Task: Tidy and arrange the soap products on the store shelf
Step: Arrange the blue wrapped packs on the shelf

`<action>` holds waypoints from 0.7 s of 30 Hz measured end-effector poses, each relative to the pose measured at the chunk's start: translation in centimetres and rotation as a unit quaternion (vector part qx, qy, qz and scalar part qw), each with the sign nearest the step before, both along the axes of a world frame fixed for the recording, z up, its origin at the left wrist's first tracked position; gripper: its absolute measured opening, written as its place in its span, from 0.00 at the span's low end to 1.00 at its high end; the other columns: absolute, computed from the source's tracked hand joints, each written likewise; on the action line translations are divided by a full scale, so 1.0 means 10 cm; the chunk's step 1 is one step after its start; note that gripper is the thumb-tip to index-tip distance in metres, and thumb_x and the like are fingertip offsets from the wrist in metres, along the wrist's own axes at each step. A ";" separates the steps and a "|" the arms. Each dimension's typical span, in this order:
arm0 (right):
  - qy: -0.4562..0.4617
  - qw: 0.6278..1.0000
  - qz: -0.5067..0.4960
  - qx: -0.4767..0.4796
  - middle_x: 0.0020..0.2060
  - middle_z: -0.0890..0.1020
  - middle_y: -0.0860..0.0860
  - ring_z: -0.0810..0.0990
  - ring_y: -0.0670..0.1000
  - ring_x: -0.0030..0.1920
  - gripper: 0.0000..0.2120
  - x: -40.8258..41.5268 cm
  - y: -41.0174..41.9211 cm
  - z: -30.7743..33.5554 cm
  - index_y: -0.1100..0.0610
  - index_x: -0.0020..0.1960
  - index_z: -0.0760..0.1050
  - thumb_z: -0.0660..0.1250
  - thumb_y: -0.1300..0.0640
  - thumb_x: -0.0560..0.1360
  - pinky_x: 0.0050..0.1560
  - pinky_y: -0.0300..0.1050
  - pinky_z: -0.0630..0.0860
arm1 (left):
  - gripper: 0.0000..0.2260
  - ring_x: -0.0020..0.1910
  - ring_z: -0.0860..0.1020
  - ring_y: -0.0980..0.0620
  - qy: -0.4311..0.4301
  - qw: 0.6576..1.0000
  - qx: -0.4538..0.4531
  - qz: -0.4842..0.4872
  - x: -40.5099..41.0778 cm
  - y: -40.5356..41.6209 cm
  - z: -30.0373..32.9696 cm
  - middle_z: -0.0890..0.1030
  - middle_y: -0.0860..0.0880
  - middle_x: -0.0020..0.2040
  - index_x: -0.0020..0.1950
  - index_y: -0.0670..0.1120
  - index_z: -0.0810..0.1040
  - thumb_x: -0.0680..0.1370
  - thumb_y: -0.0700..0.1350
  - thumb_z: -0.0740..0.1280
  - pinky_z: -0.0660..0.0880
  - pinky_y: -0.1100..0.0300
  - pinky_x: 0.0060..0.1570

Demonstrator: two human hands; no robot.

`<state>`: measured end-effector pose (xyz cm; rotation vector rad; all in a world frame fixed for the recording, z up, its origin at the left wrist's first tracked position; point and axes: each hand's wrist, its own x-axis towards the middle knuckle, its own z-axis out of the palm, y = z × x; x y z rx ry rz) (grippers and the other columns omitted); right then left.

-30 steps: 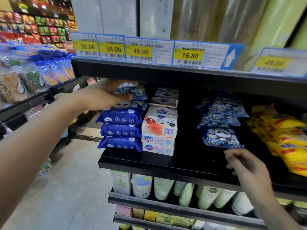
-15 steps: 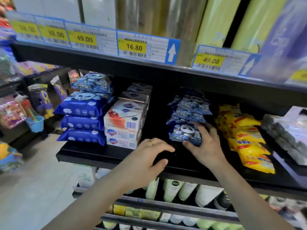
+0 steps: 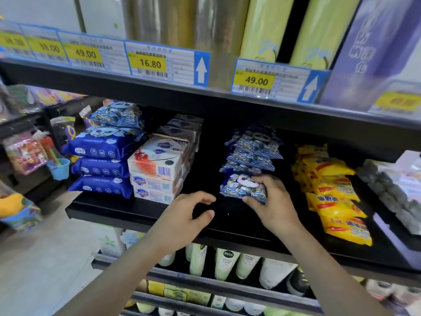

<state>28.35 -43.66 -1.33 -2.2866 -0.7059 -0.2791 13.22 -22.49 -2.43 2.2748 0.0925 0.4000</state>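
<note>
Black shelf point(image 3: 141, 207) carries soap stock. Yellow packs point(image 3: 337, 197) far right; dark blue packs point(image 3: 100, 166) stacked left, white soap boxes point(image 3: 157, 169) just beside. Panda-print packs point(image 3: 250, 153) piled mid-shelf. Right hand point(image 3: 271, 199) grips front panda pack point(image 3: 241, 188), fingers curled round its right end. Left hand point(image 3: 189, 215) hovers near, fingers loosely curved, holding nothing.

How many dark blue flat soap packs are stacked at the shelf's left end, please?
3: top pack, middle pack and bottom pack, stacked left of the white soap boxes; more may sit hidden behind.
</note>
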 end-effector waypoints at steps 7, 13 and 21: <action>-0.104 0.988 0.079 0.086 0.69 0.66 0.42 0.68 0.38 0.70 0.28 -0.48 -0.11 -0.10 0.43 0.66 0.72 0.80 0.54 0.71 0.66 0.33 0.70 | 0.23 0.52 0.83 0.66 0.041 0.956 -0.286 0.051 0.06 -0.22 0.34 0.85 0.61 0.52 0.71 0.54 0.75 0.78 0.58 0.72 0.80 0.59 0.60; -0.105 0.981 0.130 0.095 0.76 0.61 0.41 0.72 0.43 0.69 0.31 -0.77 -0.16 -0.02 0.40 0.69 0.71 0.79 0.54 0.72 0.63 0.32 0.73 | 0.16 0.54 0.86 0.53 0.103 0.903 -0.417 -0.031 0.03 -0.32 0.43 0.88 0.52 0.56 0.64 0.50 0.81 0.78 0.52 0.75 0.84 0.58 0.45; 0.028 0.989 0.051 0.138 0.68 0.65 0.33 0.79 0.45 0.49 0.41 -0.96 -0.28 0.23 0.32 0.76 0.60 0.70 0.26 0.67 0.48 0.32 0.74 | 0.24 0.55 0.87 0.49 0.007 0.899 -0.437 -0.027 -0.05 -0.26 0.36 0.87 0.50 0.57 0.62 0.51 0.77 0.69 0.50 0.79 0.84 0.55 0.45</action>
